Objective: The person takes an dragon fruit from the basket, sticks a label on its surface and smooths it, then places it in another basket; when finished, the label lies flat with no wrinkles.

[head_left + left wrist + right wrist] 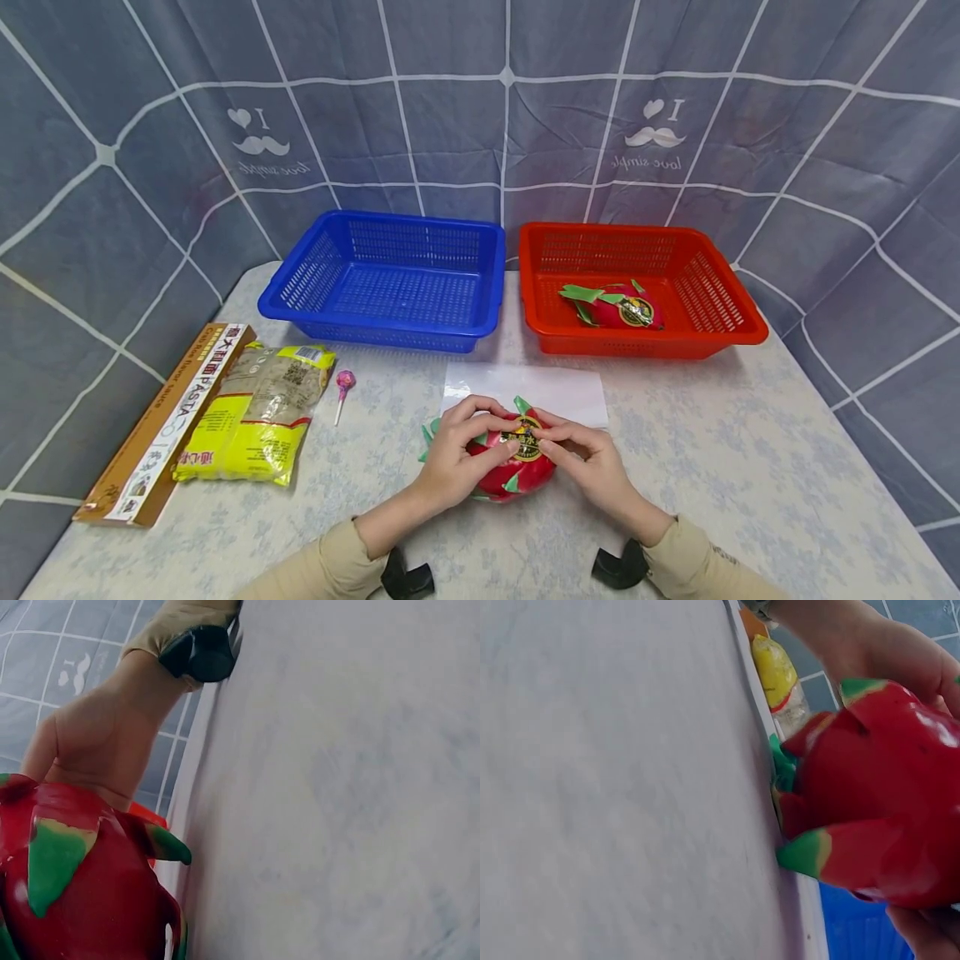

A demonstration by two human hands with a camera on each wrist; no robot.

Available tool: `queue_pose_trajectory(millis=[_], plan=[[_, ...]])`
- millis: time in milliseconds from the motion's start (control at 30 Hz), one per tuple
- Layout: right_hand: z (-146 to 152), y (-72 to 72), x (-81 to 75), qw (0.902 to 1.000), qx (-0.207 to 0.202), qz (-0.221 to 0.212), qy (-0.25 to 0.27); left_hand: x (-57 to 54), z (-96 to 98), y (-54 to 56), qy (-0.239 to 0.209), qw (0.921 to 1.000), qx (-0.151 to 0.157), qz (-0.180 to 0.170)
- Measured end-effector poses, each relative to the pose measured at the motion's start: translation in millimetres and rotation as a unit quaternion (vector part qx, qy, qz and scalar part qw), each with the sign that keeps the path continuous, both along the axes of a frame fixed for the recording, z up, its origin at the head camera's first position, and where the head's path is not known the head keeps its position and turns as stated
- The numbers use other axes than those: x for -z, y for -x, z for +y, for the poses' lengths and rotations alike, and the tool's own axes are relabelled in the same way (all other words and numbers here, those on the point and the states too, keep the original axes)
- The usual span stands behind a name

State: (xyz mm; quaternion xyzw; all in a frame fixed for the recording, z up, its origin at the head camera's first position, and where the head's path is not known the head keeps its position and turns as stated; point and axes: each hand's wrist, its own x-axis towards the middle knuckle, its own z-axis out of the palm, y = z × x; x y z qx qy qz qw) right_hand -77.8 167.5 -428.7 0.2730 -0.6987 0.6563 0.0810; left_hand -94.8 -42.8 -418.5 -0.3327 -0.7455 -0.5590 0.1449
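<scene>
A red dragon fruit (517,477) with green-tipped scales lies on the table in front of me, a round black-and-gold label (529,442) on its upper side. My left hand (463,446) grips its left side, fingers curled over the top and thumb at the label. From the right, my right hand (588,458) holds it with thumb and fingertips by the label's edge. The dragon fruit (82,892) hides the right fingertips in the left wrist view; in the right wrist view the dragon fruit (885,795) covers part of the left hand (885,656).
A blue basket (303,315) and a red basket (600,343) stand at the back; another dragon fruit (618,308) lies in the red one. White paper (517,382) lies behind my hands. Leftward are a lollipop (345,383), yellow pasta bag (255,417) and brown pasta box (161,429).
</scene>
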Motion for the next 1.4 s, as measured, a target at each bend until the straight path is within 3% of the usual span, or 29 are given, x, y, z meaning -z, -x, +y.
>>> queue_pose_trajectory(millis=[200, 300, 367, 467, 600, 733, 867, 1067, 1400], plan=[[1.9, -0.1, -1.8, 0.9986, -0.052, -0.009, -0.004, -20.2, 0.7, -8.5, -0.026, 0.9989, 0.0, -0.038], [2.5, 0.1, -3.0, 0.9981, -0.052, -0.003, -0.034, -27.9, 0.8, -11.8, -0.04, 0.9974, -0.002, -0.06], [2.6, -0.4, -3.6, 0.9974, -0.04, 0.003, -0.06, -23.8, 0.8, -10.1, -0.038, 0.9972, -0.008, -0.063], [2.1, -2.0, -4.5, 0.9956, -0.014, 0.006, -0.092, -10.4, 1.2, -4.8, -0.03, 0.9986, -0.016, -0.039], [-0.5, -4.1, -5.7, 0.9955, 0.008, -0.009, -0.094, 0.1, 2.6, -1.5, -0.01, 0.9993, -0.036, -0.009], [-5.1, -5.3, -6.5, 0.9957, 0.037, -0.019, -0.083, -0.7, 5.1, -2.2, 0.014, 0.998, -0.06, 0.007], [-7.1, -5.8, -6.4, 0.9943, 0.058, -0.034, -0.083, -1.3, 5.4, -2.2, 0.018, 0.9977, -0.061, 0.025], [-5.0, -6.1, -5.8, 0.9931, 0.049, -0.041, -0.099, 0.5, 4.1, -4.2, 0.032, 0.9973, -0.065, 0.014], [-5.6, -6.4, -3.1, 0.9939, 0.046, -0.004, -0.101, 3.2, 3.3, -3.4, 0.031, 0.9968, -0.071, 0.019]])
